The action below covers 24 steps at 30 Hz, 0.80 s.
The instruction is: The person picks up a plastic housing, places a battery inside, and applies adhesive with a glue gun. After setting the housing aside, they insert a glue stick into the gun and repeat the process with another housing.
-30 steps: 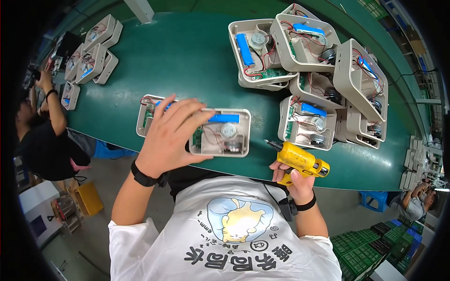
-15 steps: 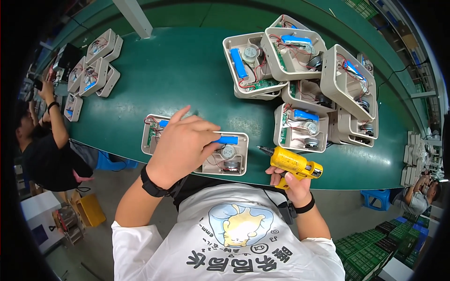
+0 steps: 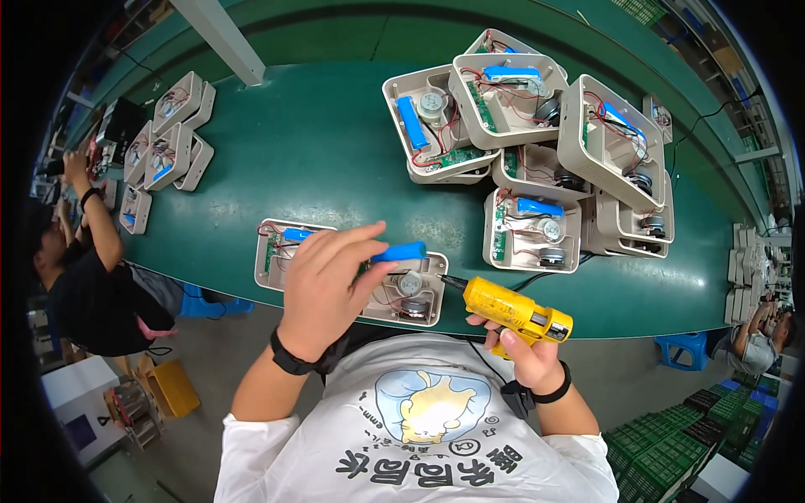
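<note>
My left hand point(image 3: 323, 272) pinches a blue cylindrical battery point(image 3: 404, 251) between thumb and fingers, lifted above a pale plastic housing point(image 3: 441, 295). Inside that housing are a round silver part point(image 3: 408, 284) and a dark round speaker point(image 3: 415, 309). A second housing point(image 3: 262, 256) with a blue battery point(image 3: 297, 235) and a green board lies to its left; my left hand hides where the two meet. My right hand point(image 3: 530, 362) is wrapped round a yellow glue gun point(image 3: 513, 310). Its dark nozzle points left, at the right housing's upper right corner.
Several similar housings point(image 3: 537, 230) are piled at the right on the green table point(image 3: 327, 138). More housings point(image 3: 168, 155) stand at the far left. A white post point(image 3: 222, 42) rises at the back edge. Other people point(image 3: 92, 277) sit at both sides.
My left hand has raised the blue battery and tilted it. The glue gun has moved left and slightly down, bringing its nozzle to the housing's corner. The head view has shifted slightly.
</note>
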Each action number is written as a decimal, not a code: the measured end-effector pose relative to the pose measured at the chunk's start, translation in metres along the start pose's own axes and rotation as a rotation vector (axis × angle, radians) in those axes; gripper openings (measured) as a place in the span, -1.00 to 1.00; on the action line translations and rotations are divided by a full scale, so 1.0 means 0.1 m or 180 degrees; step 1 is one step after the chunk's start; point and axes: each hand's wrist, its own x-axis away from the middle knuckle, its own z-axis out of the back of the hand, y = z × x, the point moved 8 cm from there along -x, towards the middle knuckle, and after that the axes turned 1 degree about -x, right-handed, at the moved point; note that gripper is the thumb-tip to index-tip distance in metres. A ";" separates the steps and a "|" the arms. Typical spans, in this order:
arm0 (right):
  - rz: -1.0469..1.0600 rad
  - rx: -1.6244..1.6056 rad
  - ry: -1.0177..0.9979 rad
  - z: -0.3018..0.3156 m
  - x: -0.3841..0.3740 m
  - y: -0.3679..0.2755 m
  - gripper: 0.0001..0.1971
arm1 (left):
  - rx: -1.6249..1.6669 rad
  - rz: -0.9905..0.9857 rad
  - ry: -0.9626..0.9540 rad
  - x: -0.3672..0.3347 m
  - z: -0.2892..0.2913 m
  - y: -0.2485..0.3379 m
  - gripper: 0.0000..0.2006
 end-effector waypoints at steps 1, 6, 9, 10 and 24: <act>-0.0049 -0.0058 -0.0007 -0.05 -0.01 -0.03 -0.69 | 0.0120 0.0201 0.0286 0.07 0.00 -0.03 -0.78; -0.0086 0.0889 -0.0515 -0.27 -0.26 -0.18 -0.72 | 0.0723 0.0610 0.1337 0.37 -0.08 -0.15 -0.80; -0.0033 0.1694 -0.0737 -0.43 -0.41 -0.27 -0.73 | 0.1248 0.0723 0.1608 0.49 -0.17 -0.22 -0.83; -0.0014 0.1961 -0.0730 -0.49 -0.45 -0.30 -0.73 | 0.1575 0.0843 0.1640 0.52 -0.21 -0.26 -0.85; 0.0337 0.2264 -0.0571 -0.76 -0.60 -0.26 -0.71 | 0.1818 0.0781 0.1651 0.62 -0.24 -0.37 -0.90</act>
